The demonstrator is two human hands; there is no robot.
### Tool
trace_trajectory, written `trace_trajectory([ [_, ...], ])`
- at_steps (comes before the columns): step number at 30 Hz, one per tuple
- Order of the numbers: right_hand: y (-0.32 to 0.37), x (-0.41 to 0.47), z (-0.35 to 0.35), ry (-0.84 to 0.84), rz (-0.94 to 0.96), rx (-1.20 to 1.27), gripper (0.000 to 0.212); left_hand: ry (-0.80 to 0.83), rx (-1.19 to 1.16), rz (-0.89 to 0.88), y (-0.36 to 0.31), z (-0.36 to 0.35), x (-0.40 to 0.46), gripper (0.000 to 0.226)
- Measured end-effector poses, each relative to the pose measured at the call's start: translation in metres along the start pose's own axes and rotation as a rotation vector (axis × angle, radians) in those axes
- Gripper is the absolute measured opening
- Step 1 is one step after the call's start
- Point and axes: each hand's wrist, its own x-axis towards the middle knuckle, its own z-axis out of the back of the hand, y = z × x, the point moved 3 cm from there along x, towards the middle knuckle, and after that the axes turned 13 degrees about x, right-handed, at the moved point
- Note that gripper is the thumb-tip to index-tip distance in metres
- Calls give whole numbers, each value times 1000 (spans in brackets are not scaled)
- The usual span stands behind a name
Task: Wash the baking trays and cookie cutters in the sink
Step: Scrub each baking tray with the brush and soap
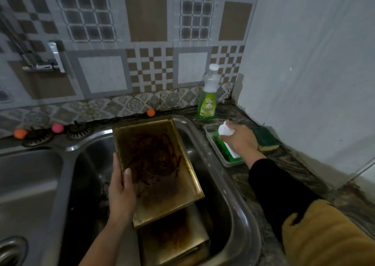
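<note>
Tilting over the steel sink (pixel 233 184) at the centre of the frame, a gold-coloured baking tray (pixel 162 176) with dark burnt stains is held by the left hand (pixel 121 192): the thumb lies on the tray's inner face and the other fingers are curled behind its left rim. The tray's far end leans near the sink's back rim. Below it, toward the bottom centre, a second stained baking tray (pixel 174 239) lies in the basin, partly covered by the first.

Right of centre, the right hand (pixel 241 139) is wrapped around a white-capped bottle (pixel 226 131) with green liquid, held tipped over a clear plastic container (pixel 221 154) that sits on the dark marbled counter (pixel 294 164) just beside the sink's right rim. A green and yellow sponge (pixel 267 141) lies right of the hand, touching or just behind it; which, I cannot tell. The arm wears a black sleeve (pixel 274 188).

Higher up, another bottle of green dish soap (pixel 207 101) stands upright near the patterned tiled wall (pixel 146 42). In the upper left a metal tap (pixel 54 58) sticks out from the wall. Along the back ledge sit small orange and pink round objects (pixel 57 128).
</note>
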Motion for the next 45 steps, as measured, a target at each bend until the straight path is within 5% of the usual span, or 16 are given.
trace_trajectory([
  [9, 117, -62, -39, 40, 432, 161, 62, -34, -42, -83, -30, -14, -15, 54],
  [20, 58, -141, -61, 16, 385, 87, 62, -102, -118, -155, -26, 17, -11, 54],
  [27, 129, -68, -38, -60, 403, 119, 62, 43, -131, -246, -55, -3, -31, 53],
  [34, 79, -183, -75, 90, 509, 151, 64, -45, -148, -210, -40, 21, -11, 55],
  [41, 155, -101, -61, -20, 493, 120, 60, 51, -150, -220, -54, -3, -32, 53],
  [45, 125, -159, -76, 57, 578, 120, 53, 27, -205, -171, -46, 14, -24, 52],
])
